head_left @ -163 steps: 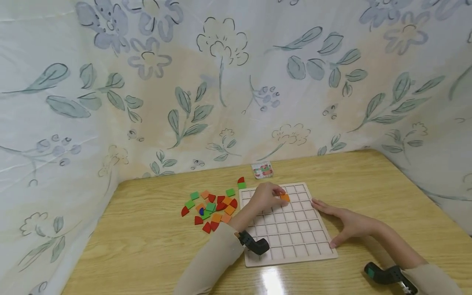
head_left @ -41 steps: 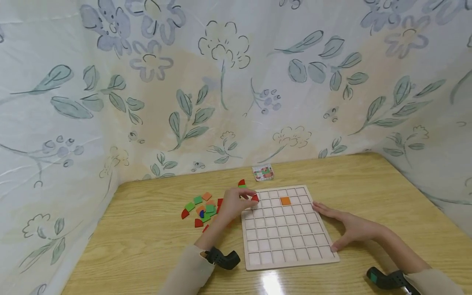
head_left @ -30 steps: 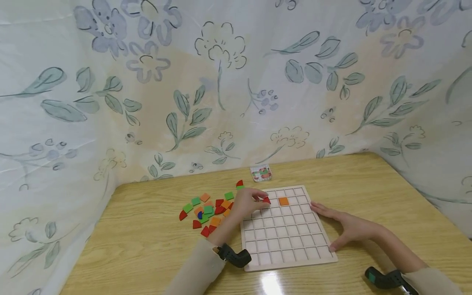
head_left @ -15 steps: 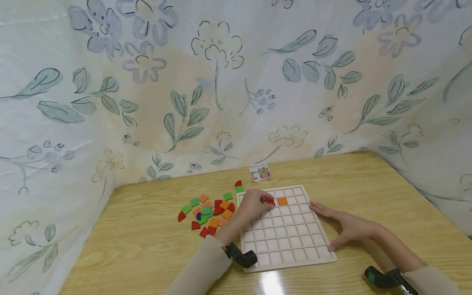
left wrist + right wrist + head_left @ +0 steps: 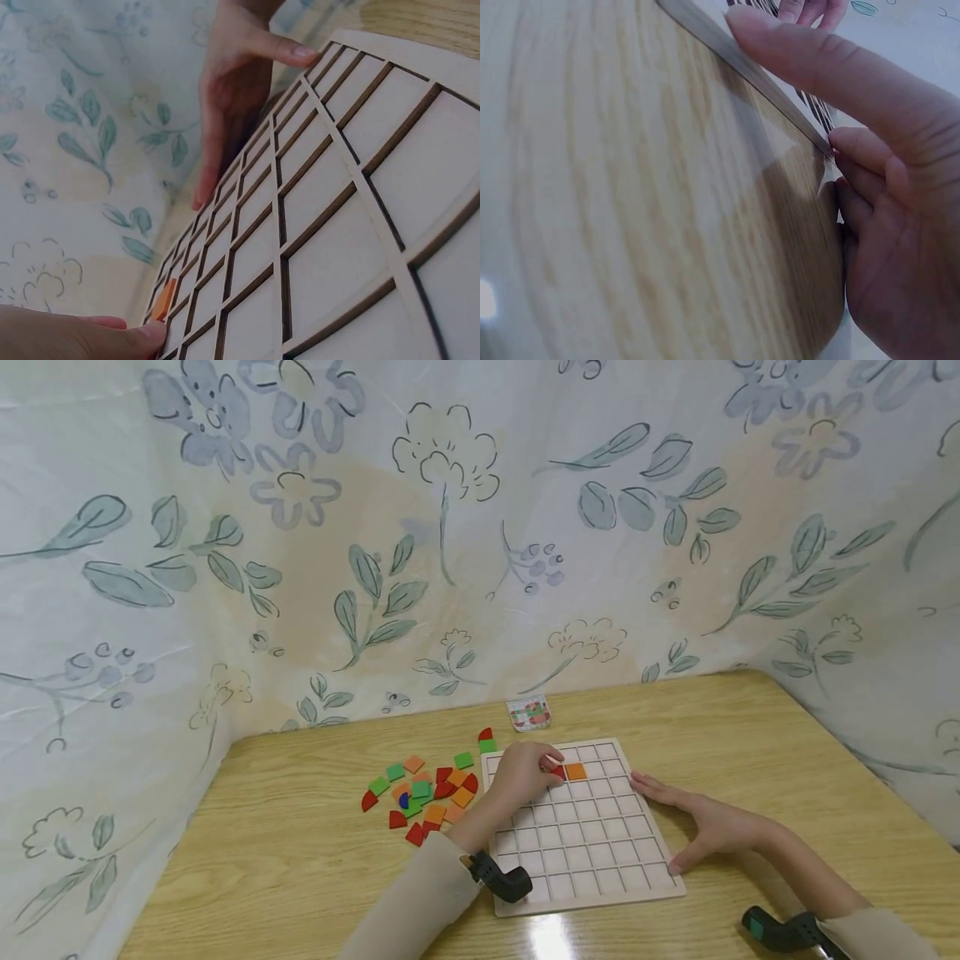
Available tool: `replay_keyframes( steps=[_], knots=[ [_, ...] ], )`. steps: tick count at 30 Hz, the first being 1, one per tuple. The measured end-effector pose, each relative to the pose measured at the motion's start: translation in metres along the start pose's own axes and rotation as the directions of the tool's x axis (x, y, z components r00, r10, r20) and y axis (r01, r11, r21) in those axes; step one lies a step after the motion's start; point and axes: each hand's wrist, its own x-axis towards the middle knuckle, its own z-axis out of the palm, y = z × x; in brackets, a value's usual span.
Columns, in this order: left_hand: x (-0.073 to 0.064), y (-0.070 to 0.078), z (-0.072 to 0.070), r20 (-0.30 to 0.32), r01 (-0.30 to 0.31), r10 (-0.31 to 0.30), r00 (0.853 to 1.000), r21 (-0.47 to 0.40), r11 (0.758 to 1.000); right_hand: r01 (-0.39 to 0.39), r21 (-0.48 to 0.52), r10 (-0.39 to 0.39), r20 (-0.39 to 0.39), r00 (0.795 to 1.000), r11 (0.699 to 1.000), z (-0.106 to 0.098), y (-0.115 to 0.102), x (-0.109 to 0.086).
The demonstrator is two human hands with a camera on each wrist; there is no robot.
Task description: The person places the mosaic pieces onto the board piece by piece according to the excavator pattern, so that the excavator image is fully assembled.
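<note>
Between its thumb and fingers my left hand (image 5: 520, 772) pinches a small red tile (image 5: 558, 772), mostly covered by the fingertips. It is at the second row of the pale wooden grid board (image 5: 600, 900), directly left of an orange square tile (image 5: 576, 771) lying in a cell. In the left wrist view the thumb of the left hand (image 5: 82, 337) reaches the orange tile (image 5: 163, 300); the red one is hidden there. My right hand (image 5: 708, 822) rests along the board's right edge, fingers extended and thumb near the lower corner. The right wrist view shows this hand (image 5: 907, 172) at the board's side.
Left of the board lies a loose pile of red, green and orange tiles (image 5: 435, 812), with a small blue piece (image 5: 404, 800). A green tile (image 5: 487, 746) and a red quarter-circle (image 5: 486, 734) sit by the far left corner. A patterned card (image 5: 529, 713) lies behind the board.
The left hand let go of the orange tile in its cell, then brought a red tile from the left, sliding rightward until beside it. The right hand stays at the board's edge.
</note>
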Motion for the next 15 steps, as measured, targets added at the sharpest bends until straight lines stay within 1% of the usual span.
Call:
replay_keyframes(
  steps=[3, 6, 10, 15],
  knots=[
    [-0.0002, 0.0008, -0.0005, 0.001, 0.013, -0.013, 1.0, -0.01, 1.0, 0.0, -0.003, 0.0, -0.006, 1.0, 1.0, -0.0002, -0.0007, 0.0004],
    [-0.0006, 0.001, -0.0013, 0.001, 0.0, 0.0, 1.0, -0.006, 1.0, 0.004, -0.002, -0.004, -0.011, 1.0, 1.0, -0.0001, -0.0013, 0.001],
    [-0.0006, 0.0006, -0.0027, 0.015, -0.033, 0.032, 0.999, 0.028, 0.999, -0.008, -0.004, 0.008, -0.012, 1.0, 1.0, 0.0009, -0.001, 0.0021],
    [0.0007, -0.0002, -0.0039, 0.052, -0.055, 0.05, 0.997, 0.097, 0.994, -0.02, -0.002, 0.02, -0.018, 1.0, 1.0, 0.0025, -0.0005, 0.0034]
  ],
)
